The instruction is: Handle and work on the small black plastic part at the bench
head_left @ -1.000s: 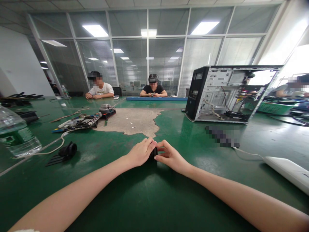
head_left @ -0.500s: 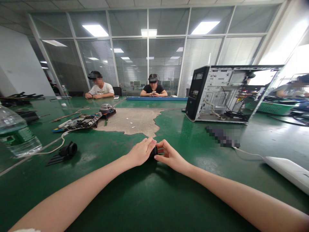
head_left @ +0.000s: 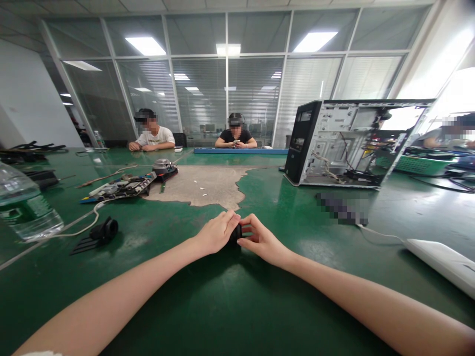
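Note:
Both my hands meet over the green table a little ahead of me. My left hand is curled, fingers closed on a small black object that is mostly hidden between the hands. My right hand pinches the same black object from the right with thumb and fingertips. What the object is cannot be made out.
An open computer case stands at the right rear. A circuit board, a black part with cable, and a water bottle lie left. A white device sits at right. Two people sit at the far side.

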### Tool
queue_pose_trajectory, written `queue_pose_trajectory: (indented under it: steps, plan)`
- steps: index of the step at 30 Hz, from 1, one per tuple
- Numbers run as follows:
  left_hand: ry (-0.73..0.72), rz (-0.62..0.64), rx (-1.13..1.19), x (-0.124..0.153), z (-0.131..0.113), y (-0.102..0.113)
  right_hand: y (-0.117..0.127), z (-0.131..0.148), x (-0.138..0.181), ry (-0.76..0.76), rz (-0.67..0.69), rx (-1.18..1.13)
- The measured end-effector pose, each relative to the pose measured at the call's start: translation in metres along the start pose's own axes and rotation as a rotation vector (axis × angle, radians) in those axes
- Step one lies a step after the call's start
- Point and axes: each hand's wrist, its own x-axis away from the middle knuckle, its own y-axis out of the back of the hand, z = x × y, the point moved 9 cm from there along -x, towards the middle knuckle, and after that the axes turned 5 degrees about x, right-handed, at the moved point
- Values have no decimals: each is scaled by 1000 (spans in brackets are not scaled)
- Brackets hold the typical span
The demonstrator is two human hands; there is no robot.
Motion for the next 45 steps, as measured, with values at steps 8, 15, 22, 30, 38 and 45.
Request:
queue_pose_trajectory:
  steps: [8,15,22,30,38,45]
  plan:
    - [-10,1,-2,-1,-2,-1,4,-2,-2,-36,-56,51]
    - [0,-3,1,0,0,0,0,-2,-1,-26,-10,37]
    - [-9,-1,7,0,-1,0,4,-3,-2,-13,-45,21]
    - [-10,-6,5,-1,0,-1,1,-3,-2,-17,-20,45]
    - [-29,-9,5,-1,-1,-1,5,-2,-2,-27,-67,38]
    - [-22,-6,-10,-1,-1,-1,1,-4,-2,-31,-23,45]
